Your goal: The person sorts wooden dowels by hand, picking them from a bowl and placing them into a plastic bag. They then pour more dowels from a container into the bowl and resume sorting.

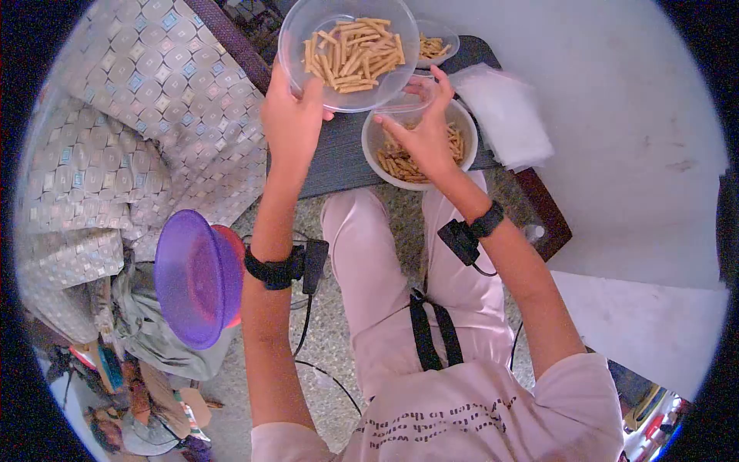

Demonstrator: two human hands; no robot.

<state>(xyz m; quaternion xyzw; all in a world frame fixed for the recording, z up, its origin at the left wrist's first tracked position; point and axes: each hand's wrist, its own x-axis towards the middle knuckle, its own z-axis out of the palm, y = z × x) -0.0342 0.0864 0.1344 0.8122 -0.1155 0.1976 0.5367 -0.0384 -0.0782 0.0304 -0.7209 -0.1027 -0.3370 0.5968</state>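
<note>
My left hand [294,131] grips the lower left rim of a clear plastic bowl [294,46]. Many short, tan stick-shaped snacks [362,55] lie inside it. My right hand [425,135] is curved around a small clear plastic container [400,102], just under the bowl's lower right edge; its exact shape is hard to make out. Below that hand stands a white bowl [371,158], with more browner sticks [408,168] in it, partly hidden by the hand and wrist.
Behind the bowls is another clear container [450,38] of sticks on the dark table [331,158]. Clear plastic bags [504,115] lie at its right. Purple and red basins [188,277] are at my left, beside a patterned cloth [185,100]. Cables hang from both wrists.
</note>
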